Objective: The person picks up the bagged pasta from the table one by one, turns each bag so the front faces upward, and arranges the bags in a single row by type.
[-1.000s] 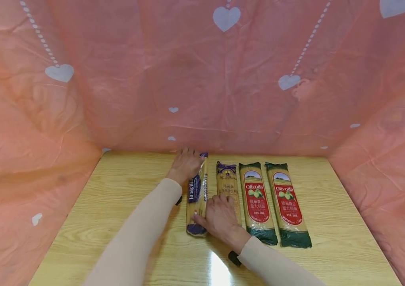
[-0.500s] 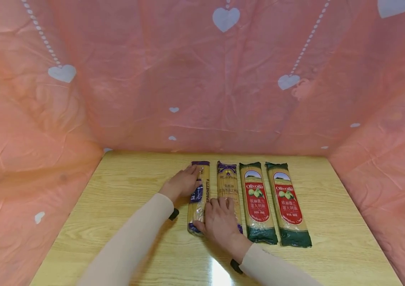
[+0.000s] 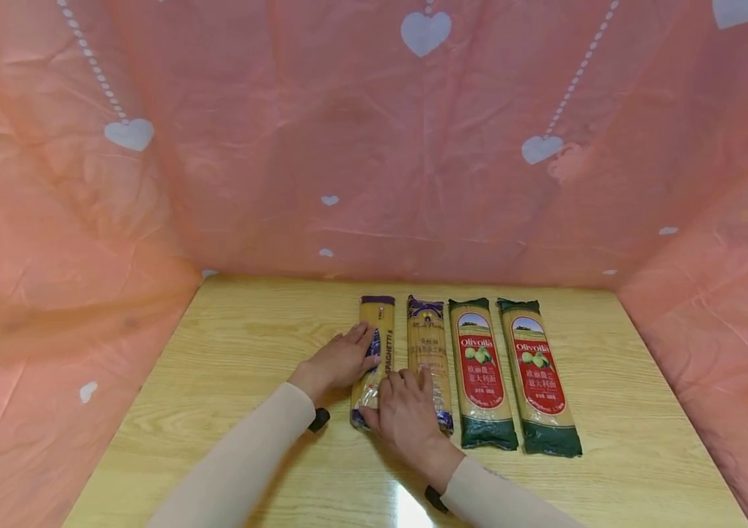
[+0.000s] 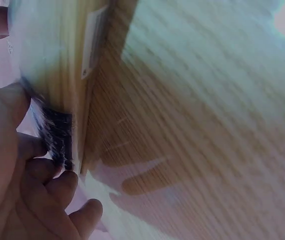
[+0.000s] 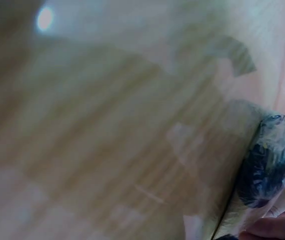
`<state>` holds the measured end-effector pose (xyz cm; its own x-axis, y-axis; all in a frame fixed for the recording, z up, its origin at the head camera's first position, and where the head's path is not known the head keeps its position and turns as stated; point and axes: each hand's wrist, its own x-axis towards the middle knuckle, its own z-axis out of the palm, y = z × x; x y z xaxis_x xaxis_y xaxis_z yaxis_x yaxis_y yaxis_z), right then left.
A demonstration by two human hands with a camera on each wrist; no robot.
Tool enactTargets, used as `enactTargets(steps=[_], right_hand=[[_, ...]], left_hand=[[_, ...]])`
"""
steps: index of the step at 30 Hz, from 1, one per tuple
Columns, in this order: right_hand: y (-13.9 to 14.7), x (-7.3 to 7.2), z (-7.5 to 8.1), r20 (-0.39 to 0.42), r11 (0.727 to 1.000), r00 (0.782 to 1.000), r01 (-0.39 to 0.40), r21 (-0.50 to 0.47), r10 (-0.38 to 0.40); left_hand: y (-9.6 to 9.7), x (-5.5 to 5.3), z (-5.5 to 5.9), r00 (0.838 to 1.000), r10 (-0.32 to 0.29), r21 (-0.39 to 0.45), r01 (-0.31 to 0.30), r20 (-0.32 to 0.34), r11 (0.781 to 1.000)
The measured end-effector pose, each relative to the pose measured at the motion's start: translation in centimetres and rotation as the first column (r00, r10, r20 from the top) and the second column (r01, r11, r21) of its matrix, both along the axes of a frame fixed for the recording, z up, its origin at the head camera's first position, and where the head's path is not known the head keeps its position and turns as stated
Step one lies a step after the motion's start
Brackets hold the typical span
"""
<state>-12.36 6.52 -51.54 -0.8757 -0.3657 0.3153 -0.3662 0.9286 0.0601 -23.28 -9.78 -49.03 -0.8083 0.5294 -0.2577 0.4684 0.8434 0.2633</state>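
In the head view, a pack of spaghetti (image 3: 366, 396) with purple ends lies lengthwise on the table. My left hand (image 3: 337, 359) rests on its left side, fingertips and thumb touching the wrapper. In the left wrist view those fingers (image 4: 65, 187) lie loosely bent along a dark label on the pack. My right hand (image 3: 410, 422) grips the near end, with the thumb on its left part and the fingers over its right side. The right wrist view shows a purple wrapped end (image 5: 270, 165) beside partly visible fingers (image 5: 275, 227).
To the right lie a second purple-ended spaghetti pack (image 3: 428, 352) and two green-ended Olivoilà packs, one nearer (image 3: 479, 374) and one farther right (image 3: 539, 370). The wooden table (image 3: 235, 330) is enclosed by pink cloth (image 3: 361, 147) with hearts.
The left hand has slid from the pack's far end down toward its middle. The pack has shifted slightly nearer and turned, its label facing differently. The right hand stays at the near end.
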Motion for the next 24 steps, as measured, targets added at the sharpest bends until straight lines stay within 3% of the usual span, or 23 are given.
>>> enactTargets(steps=[3,7,15,19,24], right_hand=[[-0.1,0.1,-0.1,-0.021,1.0,1.0,-0.001,-0.002,0.001],[-0.1,0.1,-0.2,0.011,0.999,1.0,0.004,-0.032,-0.004],[0.9,0.2,0.0,0.075,0.997,0.995,-0.059,-0.044,0.063],[2.5,0.5,0.2,0.045,0.99,0.991,-0.126,-0.069,0.13],[5.2,0.9,0.3,-0.076,0.972,0.979,-0.196,-0.129,0.187]], left_hand=[[-0.1,0.1,-0.1,1.0,0.007,0.015,-0.007,0.011,1.0],[-0.2,0.3,-0.3,1.0,0.026,0.027,-0.026,0.012,0.999],[0.4,1.8,0.1,0.996,0.071,0.066,-0.067,-0.05,0.996],[0.9,2.8,0.0,0.996,0.059,0.073,-0.055,-0.062,0.996],[0.6,4.1,-0.3,0.995,0.06,0.091,-0.053,-0.078,0.994]])
